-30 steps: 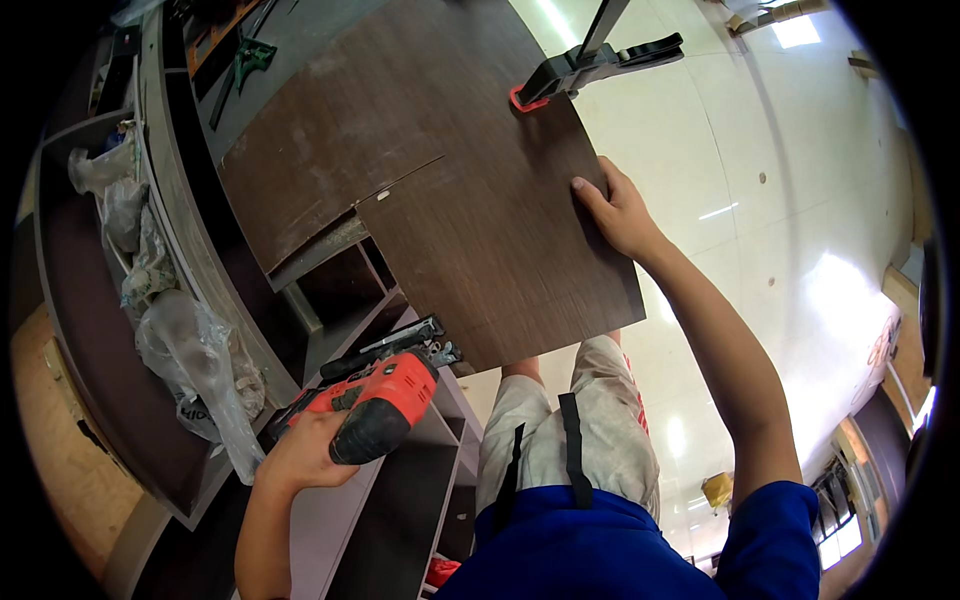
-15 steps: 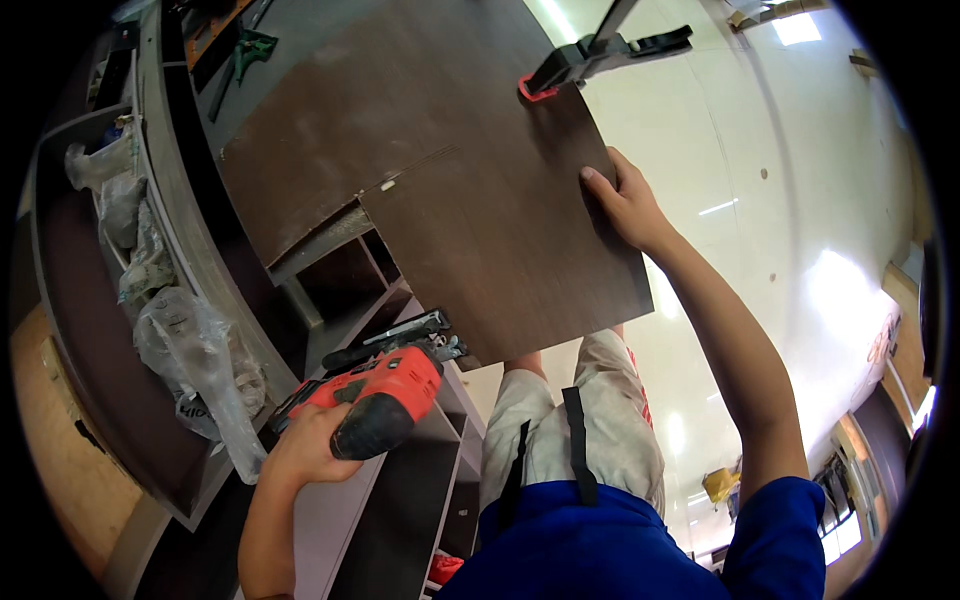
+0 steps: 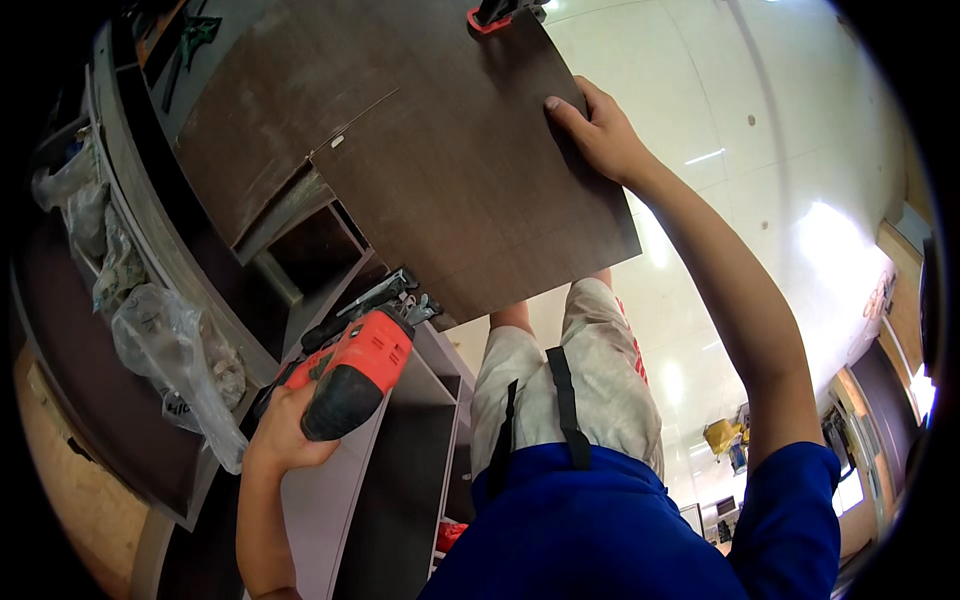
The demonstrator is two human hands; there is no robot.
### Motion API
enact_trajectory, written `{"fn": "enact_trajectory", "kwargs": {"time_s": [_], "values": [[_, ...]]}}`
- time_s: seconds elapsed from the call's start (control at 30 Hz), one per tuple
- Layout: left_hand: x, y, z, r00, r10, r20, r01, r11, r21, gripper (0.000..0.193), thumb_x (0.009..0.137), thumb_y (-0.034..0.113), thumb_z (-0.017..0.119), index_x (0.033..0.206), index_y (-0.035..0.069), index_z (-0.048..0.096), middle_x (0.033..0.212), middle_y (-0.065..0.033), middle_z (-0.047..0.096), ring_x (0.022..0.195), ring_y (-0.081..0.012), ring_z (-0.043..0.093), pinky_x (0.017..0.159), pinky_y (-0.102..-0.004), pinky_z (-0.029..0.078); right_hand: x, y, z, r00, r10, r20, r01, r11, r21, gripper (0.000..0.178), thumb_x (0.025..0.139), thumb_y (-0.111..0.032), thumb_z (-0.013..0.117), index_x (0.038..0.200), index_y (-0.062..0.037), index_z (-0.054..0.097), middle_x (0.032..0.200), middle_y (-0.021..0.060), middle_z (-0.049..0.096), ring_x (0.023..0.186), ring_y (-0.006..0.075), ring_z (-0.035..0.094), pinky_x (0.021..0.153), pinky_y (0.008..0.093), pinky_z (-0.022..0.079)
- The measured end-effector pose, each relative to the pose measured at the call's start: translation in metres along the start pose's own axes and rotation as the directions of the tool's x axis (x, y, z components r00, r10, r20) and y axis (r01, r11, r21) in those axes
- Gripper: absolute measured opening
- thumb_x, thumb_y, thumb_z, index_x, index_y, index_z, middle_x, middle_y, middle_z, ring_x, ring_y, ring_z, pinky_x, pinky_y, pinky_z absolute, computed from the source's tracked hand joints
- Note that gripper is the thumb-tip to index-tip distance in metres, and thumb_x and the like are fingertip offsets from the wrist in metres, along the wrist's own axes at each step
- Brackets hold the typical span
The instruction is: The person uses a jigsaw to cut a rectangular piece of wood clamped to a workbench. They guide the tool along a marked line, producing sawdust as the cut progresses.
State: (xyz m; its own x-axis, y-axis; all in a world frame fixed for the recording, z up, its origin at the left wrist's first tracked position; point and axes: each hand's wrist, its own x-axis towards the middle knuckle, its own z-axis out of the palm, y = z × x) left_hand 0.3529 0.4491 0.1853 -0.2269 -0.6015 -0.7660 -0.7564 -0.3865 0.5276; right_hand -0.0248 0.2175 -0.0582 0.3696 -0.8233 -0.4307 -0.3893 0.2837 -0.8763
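Our view has shifted, leaving the brown board higher. Our left hand grips a red jigsaw; our right hand, opposite, clasps the board's edge. We're likely sawing; the next move calls for steadiness.

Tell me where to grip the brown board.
I'd grip the brown board by its right edge, from the right, thumb on top, as the right hand does: that edge juts over the floor, with room this side of the clamp, away from the power tool.
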Motion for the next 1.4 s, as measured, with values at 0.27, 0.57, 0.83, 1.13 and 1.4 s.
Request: {"fn": "enact_trajectory", "kwargs": {"time_s": [0.27,0.57,0.83,1.13,1.4], "values": [[0.0,-0.005,0.004,0.995,0.062,-0.082,-0.063,0.998,-0.007,0.038,0.068,0.009,0.071,0.105,0.002,0.07,0.086,-0.0183,0.07,0.078,-0.0402,0.07,0.073,-0.0386,0.056,0.001,0.001,0.002,1.0,-0.018,-0.015,0.018,1.0,-0.021,0.039,0.105,-0.033,0.058,0.125,0.0008,0.06,0.107,0.0092,0.071,0.097,0.0149,0.065,0.09,0.0311,0.051],[-0.002,-0.012,0.002,0.997,0.04,-0.059,-0.04,0.999,-0.013,0.039,0.065,0.007,0.067,0.104,0.003,0.069,0.085,-0.0183,0.069,0.08,-0.0416,0.07,0.074,-0.0378,0.056,0.002,0.002,0.003,1.0,-0.021,-0.012,0.021,1.0,0.002,0.05,0.1,-0.042,0.059,0.126,0.0004,0.061,0.114,0.0189,0.071,0.106,0.028,0.067,0.095,0.0391,0.05],[0.003,-0.009,0.002,0.992,0.088,-0.093,-0.087,0.996,0.014,0.036,0.066,0.009,0.069,0.102,0.002,0.07,0.082,-0.018,0.07,0.076,-0.0391,0.069,0.071,-0.0392,0.055,0.002,0.003,0.001,1.0,-0.015,-0.023,0.014,0.999,-0.047,0.049,0.101,-0.042,0.059,0.124,0.0007,0.061,0.113,0.0183,0.071,0.105,0.0272,0.068,0.095,0.0392,0.05],[-0.001,-0.016,0.004,0.997,0.013,-0.079,-0.017,0.999,-0.042,0.036,0.065,0.009,0.068,0.1,0.002,0.07,0.084,-0.019,0.069,0.079,-0.0409,0.07,0.073,-0.0361,0.056,0.001,0.001,0.002,1.0,0.01,-0.011,-0.01,1.0,0.003,0.048,0.101,-0.042,0.059,0.124,0.0008,0.061,0.112,0.0166,0.072,0.103,0.0253,0.068,0.094,0.0381,0.05],[-0.001,-0.015,0.003,0.997,0.021,-0.071,-0.026,0.997,-0.067,0.039,0.067,0.007,0.068,0.106,0.004,0.071,0.086,-0.0178,0.07,0.081,-0.0396,0.069,0.077,-0.0385,0.056,-0.001,-0.001,0.002,1.0,0.0,-0.02,0.0,1.0,0.006,0.048,0.101,-0.042,0.059,0.123,0.0007,0.061,0.111,0.0162,0.071,0.104,0.025,0.067,0.094,0.0378,0.05]]}}
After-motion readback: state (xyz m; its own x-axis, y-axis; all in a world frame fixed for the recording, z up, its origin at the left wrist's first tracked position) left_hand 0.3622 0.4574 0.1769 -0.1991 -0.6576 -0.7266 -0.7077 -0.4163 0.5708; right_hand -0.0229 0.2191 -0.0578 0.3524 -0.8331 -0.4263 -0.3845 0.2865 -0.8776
